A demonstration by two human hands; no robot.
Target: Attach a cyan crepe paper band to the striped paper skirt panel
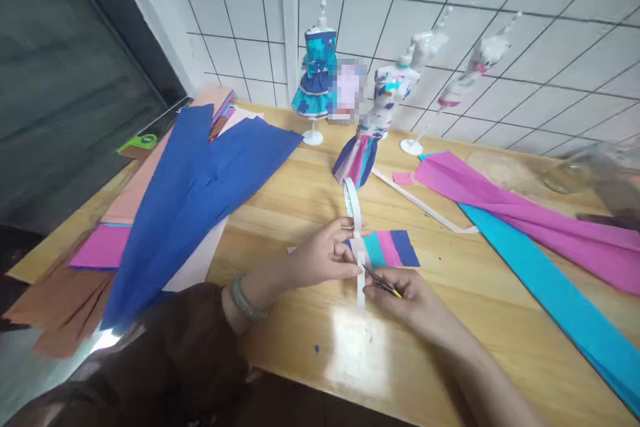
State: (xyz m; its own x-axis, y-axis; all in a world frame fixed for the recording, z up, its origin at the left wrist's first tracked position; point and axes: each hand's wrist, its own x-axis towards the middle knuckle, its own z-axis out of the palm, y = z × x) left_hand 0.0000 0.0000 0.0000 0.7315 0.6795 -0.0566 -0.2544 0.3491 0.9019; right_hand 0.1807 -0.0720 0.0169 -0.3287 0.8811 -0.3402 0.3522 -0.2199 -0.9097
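Two grips in view, both in use. Left grip (320, 255): fingers closed on one white tape strip (361, 290), just below one white tape roll (356, 213). Right grip (407, 297): closed around one pair of scissors (387, 285), tips at the strip; can't tell if blades are apart. Strip is between the two grips, over the worktop (280, 347), near its front edge. One striped band (390, 248) lies just behind, at least four color panels visible, left end partly hidden by left grip. Four dress forms at the back: one in a blue dress (317, 70), one with a striped skirt (357, 157), two mostly white (429, 47) to the right. Right side: one magenta sheet (525, 213) over one cyan sheet (545, 293); one pink scrap (403, 178) beside. Left side: one large blue sheet (195, 180) atop a stack, layers uncountable; one green tape measure (147, 141).
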